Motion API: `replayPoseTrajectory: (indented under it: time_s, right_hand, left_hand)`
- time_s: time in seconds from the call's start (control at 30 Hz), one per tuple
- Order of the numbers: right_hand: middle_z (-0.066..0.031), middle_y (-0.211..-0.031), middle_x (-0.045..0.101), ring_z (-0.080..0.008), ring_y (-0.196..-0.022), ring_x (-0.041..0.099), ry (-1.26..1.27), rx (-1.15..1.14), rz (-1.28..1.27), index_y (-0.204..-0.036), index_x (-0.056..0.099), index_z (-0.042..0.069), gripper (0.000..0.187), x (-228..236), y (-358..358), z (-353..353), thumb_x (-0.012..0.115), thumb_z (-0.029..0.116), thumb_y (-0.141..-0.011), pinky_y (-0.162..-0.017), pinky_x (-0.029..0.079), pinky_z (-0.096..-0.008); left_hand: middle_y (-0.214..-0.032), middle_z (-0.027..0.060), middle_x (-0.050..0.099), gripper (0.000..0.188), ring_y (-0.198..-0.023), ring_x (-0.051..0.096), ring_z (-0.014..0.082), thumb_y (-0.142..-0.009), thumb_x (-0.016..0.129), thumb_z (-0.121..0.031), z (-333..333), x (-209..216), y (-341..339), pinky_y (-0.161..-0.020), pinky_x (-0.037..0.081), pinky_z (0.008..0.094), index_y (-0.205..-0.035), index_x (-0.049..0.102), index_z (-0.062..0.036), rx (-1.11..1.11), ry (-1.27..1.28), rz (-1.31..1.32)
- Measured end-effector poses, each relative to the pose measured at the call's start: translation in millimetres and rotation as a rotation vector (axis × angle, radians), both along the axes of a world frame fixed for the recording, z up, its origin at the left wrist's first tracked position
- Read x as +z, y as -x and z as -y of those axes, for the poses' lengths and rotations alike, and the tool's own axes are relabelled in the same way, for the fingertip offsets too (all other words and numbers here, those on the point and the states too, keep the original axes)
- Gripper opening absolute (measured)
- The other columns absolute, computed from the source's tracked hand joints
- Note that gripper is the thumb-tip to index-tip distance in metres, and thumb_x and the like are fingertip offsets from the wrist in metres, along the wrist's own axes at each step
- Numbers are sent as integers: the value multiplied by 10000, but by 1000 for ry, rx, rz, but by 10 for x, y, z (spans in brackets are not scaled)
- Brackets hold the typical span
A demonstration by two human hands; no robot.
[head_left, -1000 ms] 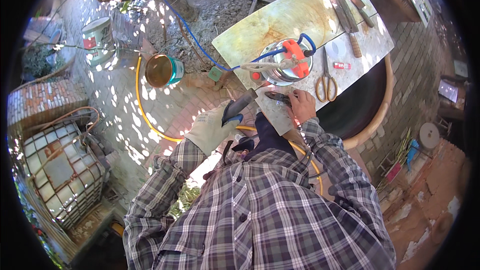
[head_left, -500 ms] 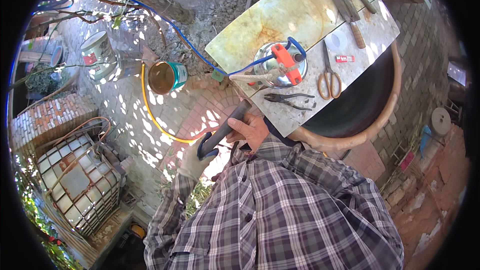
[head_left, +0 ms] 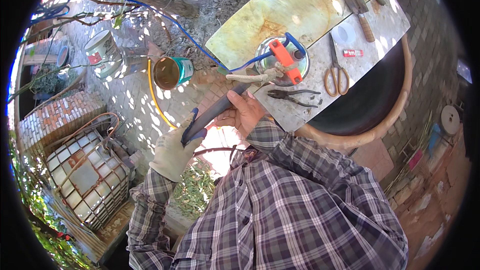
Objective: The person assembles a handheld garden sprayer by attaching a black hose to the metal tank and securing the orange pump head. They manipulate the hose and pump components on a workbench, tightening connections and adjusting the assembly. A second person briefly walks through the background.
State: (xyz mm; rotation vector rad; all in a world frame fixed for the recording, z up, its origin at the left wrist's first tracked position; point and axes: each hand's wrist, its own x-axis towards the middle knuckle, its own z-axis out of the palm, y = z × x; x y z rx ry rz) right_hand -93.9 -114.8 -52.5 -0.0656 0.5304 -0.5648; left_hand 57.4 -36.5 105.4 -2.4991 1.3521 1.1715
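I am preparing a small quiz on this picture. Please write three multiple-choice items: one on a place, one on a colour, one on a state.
1. Where do the pliers lie?
A. on the table, left of the scissors
B. inside the open tin
C. on the brick floor

2. What colour are the handles of the scissors?
A. blue
B. yellow-orange
C. green

3. Which hand wears a work glove?
A. both
B. right hand only
C. left hand only

Key: 1 A, they rest on the table beside the scissors. 2 B, both loops are yellow-orange. 3 C, the left hand is gloved, while the right hand grips the dark hose bare.
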Motion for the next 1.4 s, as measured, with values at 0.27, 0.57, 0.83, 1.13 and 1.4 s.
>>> replayPoseTrajectory:
  time_s: [0.27,0.57,0.83,1.13,1.4]
  right_hand:
    - [-194,-902,683,-278,-735,701,-74,42,31,-1061,547,-25,363,-77,-10,29,586,325,-974,-667,622,-399]
    - [-194,-898,679,-285,-743,700,-79,52,4,-1049,558,-21,356,-99,-28,8,583,327,-977,-659,620,-406]
    - [-164,-898,683,-256,-735,694,-87,46,47,-1067,570,-2,369,-53,69,35,571,357,-981,-655,610,-384]
    - [-157,-933,703,-201,-751,711,-2,46,81,-1039,609,14,366,-106,124,19,555,373,-993,-640,619,-322]
    - [-115,-908,642,-182,-683,672,34,153,-102,-1098,579,-15,357,-142,249,68,578,324,-986,-598,587,-306]
  left_hand:
    - [-874,153,663,598,-785,644,263,-871,683,-257,117,11,-45,-740,507,374,-1421,489,-126,-103,33,20]
    - [-977,180,692,606,-872,683,327,-876,684,-303,148,51,-32,-796,518,410,-1421,483,-131,-110,-28,42]
    - [-854,180,683,594,-748,684,238,-867,691,-251,217,186,232,-716,528,349,-1408,501,-92,-114,39,81]
    - [-883,193,700,600,-802,712,223,-856,709,-267,205,185,269,-739,536,342,-1378,520,-40,-114,15,93]
    - [-877,175,699,595,-794,696,311,-861,711,-368,120,142,236,-712,536,397,-1352,544,-77,-117,28,64]
